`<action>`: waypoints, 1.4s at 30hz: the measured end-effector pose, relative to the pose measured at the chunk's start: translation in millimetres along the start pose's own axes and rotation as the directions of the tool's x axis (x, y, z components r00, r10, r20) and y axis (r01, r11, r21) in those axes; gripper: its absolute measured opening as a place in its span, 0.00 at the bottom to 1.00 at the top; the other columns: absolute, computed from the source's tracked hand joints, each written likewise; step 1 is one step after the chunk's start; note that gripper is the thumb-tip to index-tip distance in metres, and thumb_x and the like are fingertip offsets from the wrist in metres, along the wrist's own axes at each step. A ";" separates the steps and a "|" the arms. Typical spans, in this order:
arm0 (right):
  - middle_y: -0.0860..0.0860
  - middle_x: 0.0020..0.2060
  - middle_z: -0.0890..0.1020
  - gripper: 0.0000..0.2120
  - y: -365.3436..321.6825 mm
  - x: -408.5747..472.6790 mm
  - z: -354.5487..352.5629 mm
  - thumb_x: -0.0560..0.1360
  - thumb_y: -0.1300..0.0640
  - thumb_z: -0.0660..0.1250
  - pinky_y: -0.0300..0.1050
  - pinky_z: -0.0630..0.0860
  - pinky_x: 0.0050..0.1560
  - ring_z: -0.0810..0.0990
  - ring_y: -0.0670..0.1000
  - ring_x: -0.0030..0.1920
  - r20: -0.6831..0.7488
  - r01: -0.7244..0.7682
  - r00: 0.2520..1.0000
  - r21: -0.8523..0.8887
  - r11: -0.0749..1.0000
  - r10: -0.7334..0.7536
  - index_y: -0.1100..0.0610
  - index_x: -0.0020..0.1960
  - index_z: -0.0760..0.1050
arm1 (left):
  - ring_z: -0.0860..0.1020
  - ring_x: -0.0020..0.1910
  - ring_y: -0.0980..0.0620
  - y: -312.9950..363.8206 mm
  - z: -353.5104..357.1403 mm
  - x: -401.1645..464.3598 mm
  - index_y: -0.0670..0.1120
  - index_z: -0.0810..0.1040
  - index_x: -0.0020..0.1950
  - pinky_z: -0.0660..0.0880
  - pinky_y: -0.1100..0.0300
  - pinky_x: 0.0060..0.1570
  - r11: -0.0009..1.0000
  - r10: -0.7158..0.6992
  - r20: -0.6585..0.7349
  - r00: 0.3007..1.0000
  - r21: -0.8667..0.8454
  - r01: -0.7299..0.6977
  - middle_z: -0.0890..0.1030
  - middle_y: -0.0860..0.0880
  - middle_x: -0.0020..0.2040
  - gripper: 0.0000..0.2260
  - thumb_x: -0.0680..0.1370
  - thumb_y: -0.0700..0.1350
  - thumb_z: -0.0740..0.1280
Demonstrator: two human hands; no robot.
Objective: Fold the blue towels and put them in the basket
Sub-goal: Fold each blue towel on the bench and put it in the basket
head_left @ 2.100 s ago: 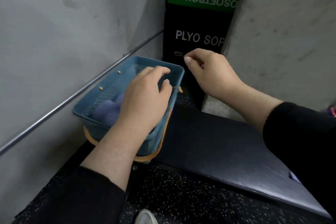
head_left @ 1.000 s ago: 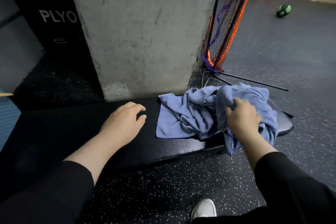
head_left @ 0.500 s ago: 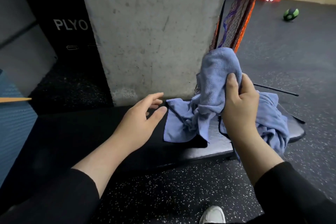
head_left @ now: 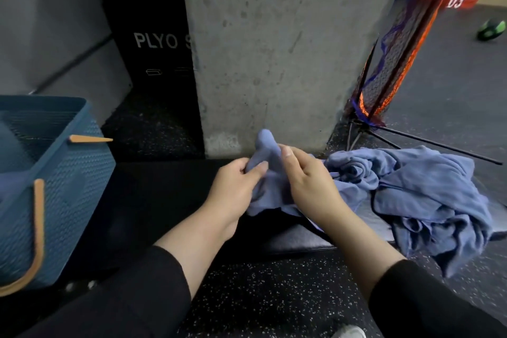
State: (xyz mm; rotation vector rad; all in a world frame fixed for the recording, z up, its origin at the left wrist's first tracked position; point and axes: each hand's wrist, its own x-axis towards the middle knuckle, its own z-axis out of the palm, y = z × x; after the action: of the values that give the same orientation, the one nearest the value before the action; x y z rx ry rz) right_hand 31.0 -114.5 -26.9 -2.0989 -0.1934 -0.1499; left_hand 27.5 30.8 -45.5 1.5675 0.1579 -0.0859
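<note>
Blue basket (head_left: 68, 173): set at 9 o'clock on the dark bench (head_left: 153, 200); mesh walls, an orange handle (head_left: 37, 241) hung down its near side; a strip of blue cloth is seen inside at the left edge, too little to tell how it is folded.
Towel (head_left: 264, 151): bunched and raised at the centre, gripped from both sides, its lower part trailing onto the bench.
Left hand (head_left: 233, 189): fingers curled round the towel's left side, thumb pressed on the cloth.
Right hand (head_left: 310, 181): closed on the towel's right side, thumb pointed up along the bunch.
Pile (head_left: 422, 195): more blue towels, crumpled at 3 o'clock, draped over the bench's right end, touching the held towel.
Pillar (head_left: 274, 44): concrete, at 12 o'clock just behind the bench.
Box (head_left: 153, 44): black, lettered "PLYO", at 11 o'clock beside the pillar.
Net (head_left: 395, 63): orange and dark, on a black stand at 2 o'clock, behind the pile.
Ball (head_left: 492, 30): green, well apart on the floor at 2 o'clock.
Shoe (head_left: 349, 333): white, at 6 o'clock.
</note>
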 end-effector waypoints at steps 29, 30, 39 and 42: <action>0.54 0.35 0.82 0.18 -2.3 18.4 -1.3 0.73 0.43 0.69 0.46 0.73 0.40 0.76 0.47 0.37 0.113 -0.211 0.976 0.311 0.927 0.185 0.60 0.45 0.78 | 0.81 0.57 0.48 36.0 -119.7 35.3 0.55 0.79 0.55 0.77 0.48 0.61 0.985 -0.024 -0.452 0.892 -0.163 -0.056 0.82 0.50 0.56 0.09 0.81 0.57 0.64; 0.51 0.33 0.81 0.16 -3.3 19.2 8.8 0.74 0.45 0.70 0.42 0.72 0.38 0.75 0.45 0.35 0.106 -0.182 0.981 0.236 0.954 0.161 0.58 0.42 0.77 | 0.77 0.64 0.49 33.6 -129.3 34.0 0.55 0.75 0.66 0.73 0.51 0.65 1.000 0.013 -0.469 0.883 0.010 -0.010 0.78 0.51 0.65 0.17 0.80 0.59 0.64; 0.46 0.36 0.75 0.10 31.0 12.9 75.2 0.73 0.50 0.73 0.33 0.68 0.39 0.69 0.43 0.35 0.544 0.060 0.832 -0.285 0.957 0.110 0.54 0.46 0.75 | 0.70 0.71 0.49 -43.0 -130.6 6.9 0.55 0.67 0.77 0.68 0.57 0.68 0.535 -0.090 0.068 0.994 0.845 -0.010 0.70 0.52 0.74 0.25 0.81 0.56 0.65; 0.50 0.38 0.76 0.12 30.8 17.5 76.1 0.77 0.48 0.69 0.42 0.72 0.45 0.69 0.45 0.38 0.551 0.069 0.825 -0.315 0.946 0.123 0.58 0.50 0.78 | 0.67 0.73 0.49 -53.9 -128.8 5.5 0.56 0.63 0.79 0.66 0.57 0.66 0.498 -0.093 0.094 0.991 0.866 -0.036 0.67 0.54 0.77 0.27 0.81 0.57 0.64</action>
State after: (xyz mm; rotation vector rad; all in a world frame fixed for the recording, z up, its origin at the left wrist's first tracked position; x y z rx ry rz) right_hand 56.4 -63.1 -88.2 -2.4259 -0.5247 0.5077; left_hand 18.8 159.5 -99.0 2.5945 0.0226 -0.3409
